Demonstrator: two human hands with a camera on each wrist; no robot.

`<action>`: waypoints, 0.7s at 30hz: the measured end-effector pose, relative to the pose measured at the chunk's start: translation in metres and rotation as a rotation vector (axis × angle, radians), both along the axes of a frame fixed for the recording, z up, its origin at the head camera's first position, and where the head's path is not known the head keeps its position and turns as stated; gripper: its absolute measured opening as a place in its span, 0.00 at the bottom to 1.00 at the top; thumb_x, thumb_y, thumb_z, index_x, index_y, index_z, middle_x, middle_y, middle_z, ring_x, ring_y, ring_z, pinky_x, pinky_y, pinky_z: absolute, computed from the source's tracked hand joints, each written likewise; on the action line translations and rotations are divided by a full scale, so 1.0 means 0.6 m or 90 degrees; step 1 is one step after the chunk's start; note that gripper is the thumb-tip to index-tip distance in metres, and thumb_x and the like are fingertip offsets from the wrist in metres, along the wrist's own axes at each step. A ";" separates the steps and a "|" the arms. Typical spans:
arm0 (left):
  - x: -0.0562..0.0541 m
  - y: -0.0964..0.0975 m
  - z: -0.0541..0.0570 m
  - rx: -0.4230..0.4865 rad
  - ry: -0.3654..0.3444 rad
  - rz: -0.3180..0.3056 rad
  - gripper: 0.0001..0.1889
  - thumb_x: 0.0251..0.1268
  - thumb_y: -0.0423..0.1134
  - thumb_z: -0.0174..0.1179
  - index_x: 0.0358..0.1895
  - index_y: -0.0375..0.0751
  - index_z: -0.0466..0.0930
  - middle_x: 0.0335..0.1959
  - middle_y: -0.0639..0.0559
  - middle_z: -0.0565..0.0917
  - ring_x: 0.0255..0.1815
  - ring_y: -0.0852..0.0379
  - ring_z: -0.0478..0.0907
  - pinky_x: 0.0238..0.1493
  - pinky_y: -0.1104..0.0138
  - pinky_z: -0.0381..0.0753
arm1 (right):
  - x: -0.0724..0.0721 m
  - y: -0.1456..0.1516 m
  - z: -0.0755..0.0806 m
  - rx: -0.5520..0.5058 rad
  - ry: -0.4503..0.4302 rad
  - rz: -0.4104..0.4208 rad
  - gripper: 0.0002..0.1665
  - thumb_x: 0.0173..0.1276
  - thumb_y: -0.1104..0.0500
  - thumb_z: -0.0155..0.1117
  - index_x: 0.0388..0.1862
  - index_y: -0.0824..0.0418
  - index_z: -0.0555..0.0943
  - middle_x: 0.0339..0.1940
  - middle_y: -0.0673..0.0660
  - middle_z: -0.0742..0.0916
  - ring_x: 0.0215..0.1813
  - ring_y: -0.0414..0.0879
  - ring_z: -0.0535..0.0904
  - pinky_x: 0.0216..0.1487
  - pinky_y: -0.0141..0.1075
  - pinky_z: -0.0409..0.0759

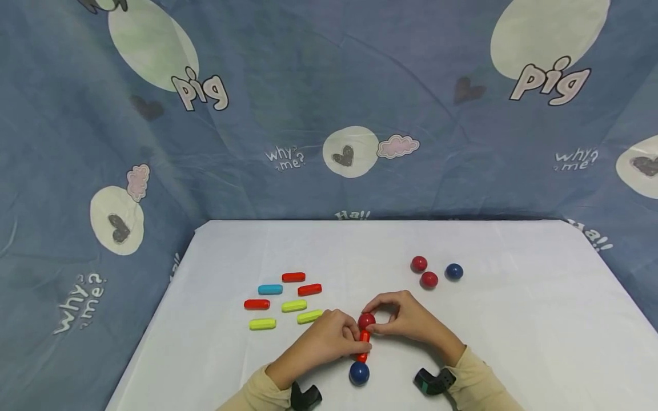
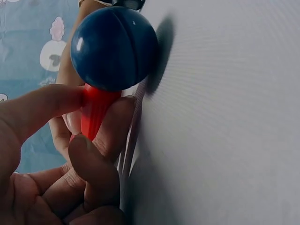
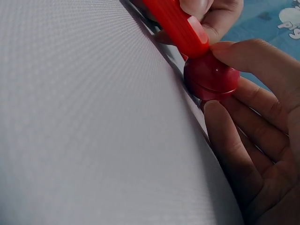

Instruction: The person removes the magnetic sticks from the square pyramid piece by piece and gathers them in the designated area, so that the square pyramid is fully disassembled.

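Note:
My left hand [image 1: 331,337] pinches a red rod [image 1: 364,338] between thumb and fingers. A blue ball [image 1: 358,373] sits at the rod's near end; in the left wrist view the blue ball [image 2: 115,48] meets the tip of the red rod [image 2: 97,110]. At the far end of the rod, my right hand [image 1: 408,319] grips a red ball [image 1: 366,321] with thumb and fingers. The right wrist view shows this red ball [image 3: 211,77] against the end of the red rod [image 3: 180,28]. The three pieces form one line.
On the white table [image 1: 540,319], several red, blue and yellow-green rods [image 1: 294,306] lie left of my hands. Two red balls [image 1: 429,279] and a blue ball [image 1: 454,271] lie farther back on the right. A printed blue cloth [image 1: 288,188] hangs behind the table.

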State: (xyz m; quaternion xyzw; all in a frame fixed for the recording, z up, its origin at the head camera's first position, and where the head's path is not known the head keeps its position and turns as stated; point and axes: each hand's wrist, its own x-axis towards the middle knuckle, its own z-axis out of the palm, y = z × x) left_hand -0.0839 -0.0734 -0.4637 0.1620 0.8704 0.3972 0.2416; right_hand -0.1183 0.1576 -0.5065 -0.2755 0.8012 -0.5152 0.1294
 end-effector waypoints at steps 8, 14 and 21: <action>-0.003 -0.003 -0.003 0.006 0.004 -0.006 0.12 0.56 0.47 0.76 0.22 0.48 0.85 0.12 0.62 0.81 0.22 0.68 0.74 0.36 0.69 0.70 | 0.002 -0.002 0.001 -0.005 0.043 -0.007 0.16 0.59 0.56 0.81 0.46 0.52 0.89 0.41 0.51 0.93 0.33 0.44 0.81 0.27 0.29 0.80; -0.007 -0.009 -0.004 0.036 -0.039 -0.012 0.11 0.56 0.45 0.75 0.23 0.47 0.85 0.13 0.63 0.81 0.18 0.68 0.73 0.22 0.75 0.64 | -0.003 0.002 0.009 0.032 0.122 -0.026 0.16 0.58 0.56 0.81 0.46 0.50 0.89 0.40 0.46 0.93 0.37 0.39 0.84 0.36 0.30 0.84; -0.007 -0.011 -0.004 0.058 -0.077 -0.024 0.10 0.56 0.45 0.75 0.25 0.48 0.84 0.13 0.63 0.80 0.18 0.67 0.72 0.22 0.75 0.65 | -0.014 0.033 0.034 0.141 0.286 -0.152 0.20 0.52 0.62 0.85 0.45 0.56 0.89 0.41 0.48 0.93 0.45 0.42 0.88 0.49 0.40 0.88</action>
